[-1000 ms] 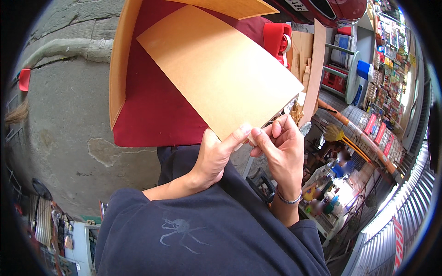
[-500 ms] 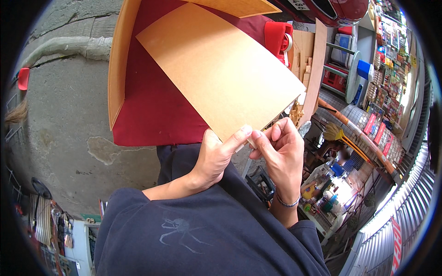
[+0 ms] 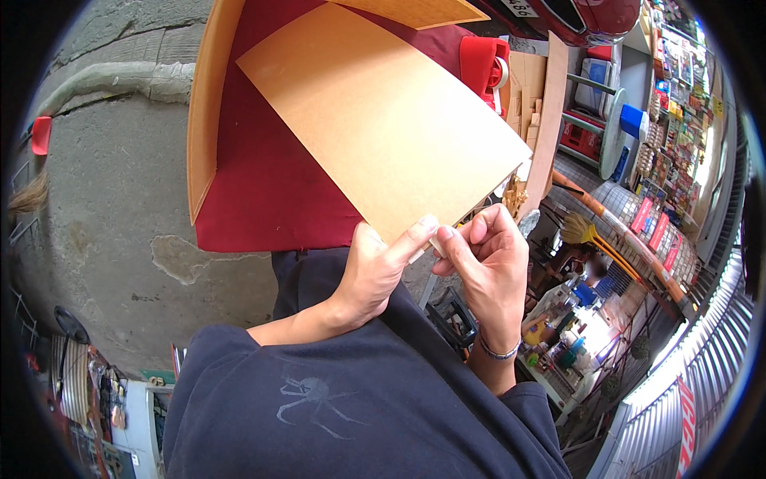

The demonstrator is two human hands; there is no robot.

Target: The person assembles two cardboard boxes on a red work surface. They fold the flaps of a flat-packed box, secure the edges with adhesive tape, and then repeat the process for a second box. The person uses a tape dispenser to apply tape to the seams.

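A tan rectangular board [image 3: 383, 120] slants over the dark red cloth surface [image 3: 275, 191], its near corner toward me. My left hand [image 3: 371, 271] is closed on that corner, the thumb lying on top. Beside it, my right hand [image 3: 488, 259] is closed in a pinch at the board's near right edge, its thumb almost touching the left thumb. Between the two thumbs shows a small pale strip [image 3: 437, 246], which looks like tape. The right fingertips partly hide it.
An upright tan panel [image 3: 209, 112] stands on the left, another tan panel [image 3: 423, 11] at the far edge. A red tape dispenser [image 3: 481, 68] sits at the right beside cardboard pieces [image 3: 524, 96]. Further right are a broom [image 3: 578, 229] and crowded shelves; concrete ground [image 3: 120, 199] lies left.
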